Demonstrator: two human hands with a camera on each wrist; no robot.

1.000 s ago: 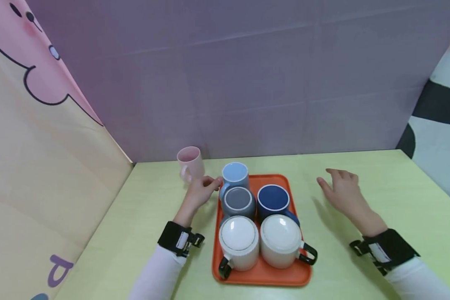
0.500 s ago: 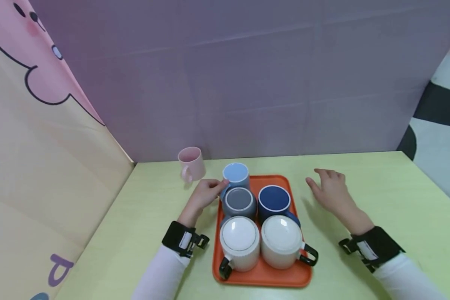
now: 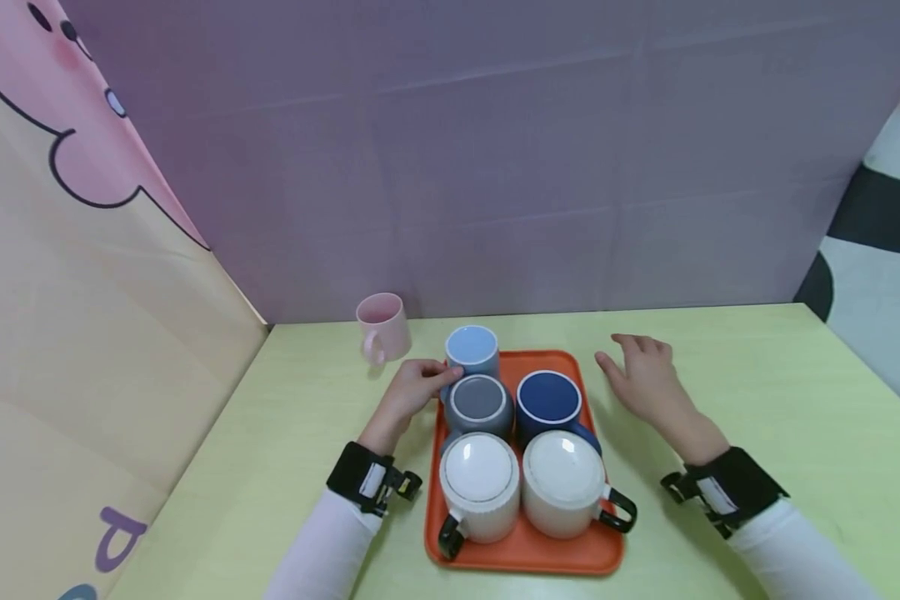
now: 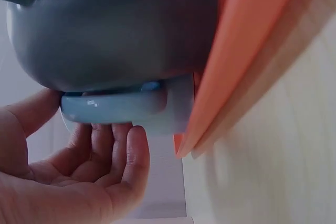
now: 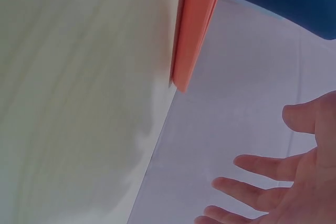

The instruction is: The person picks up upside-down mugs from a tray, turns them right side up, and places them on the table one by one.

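Left hand (image 3: 412, 390) curled round the handle of the light blue mug (image 3: 472, 350), at the far left corner of the orange tray (image 3: 525, 550). Grey mug (image 3: 478, 405) touching it on the near side. Right hand (image 3: 645, 379) spread, fingers relaxed, above the desk (image 3: 757, 392) beside the tray's right edge. Pink mug (image 3: 382, 327) near the desk's far edge.

From the head view, the light blue mug (image 3: 472, 350) at the tray's (image 3: 525, 550) twelve o'clock corner is half hidden by the grey mug (image 3: 477, 404), and the left hand's (image 3: 412, 392) fingertips vanish between them. Both wrist views are blurred and cropped: the right hand (image 5: 294, 182) is cut off at four o'clock.
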